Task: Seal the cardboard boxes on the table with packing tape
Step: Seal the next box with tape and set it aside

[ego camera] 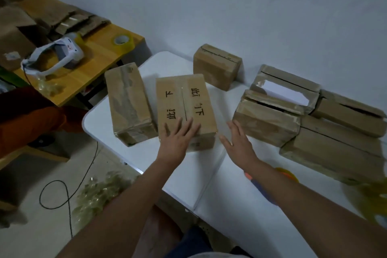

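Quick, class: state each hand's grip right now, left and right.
Left hand: open, fingers spread flat on the marked box.
Right hand: open, holding nothing, beside that box over the white table.

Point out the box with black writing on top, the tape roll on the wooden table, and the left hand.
box with black writing point(184, 92): head view, top face.
tape roll point(123, 42): head view, outer band.
left hand point(178, 139): head view, back of hand.
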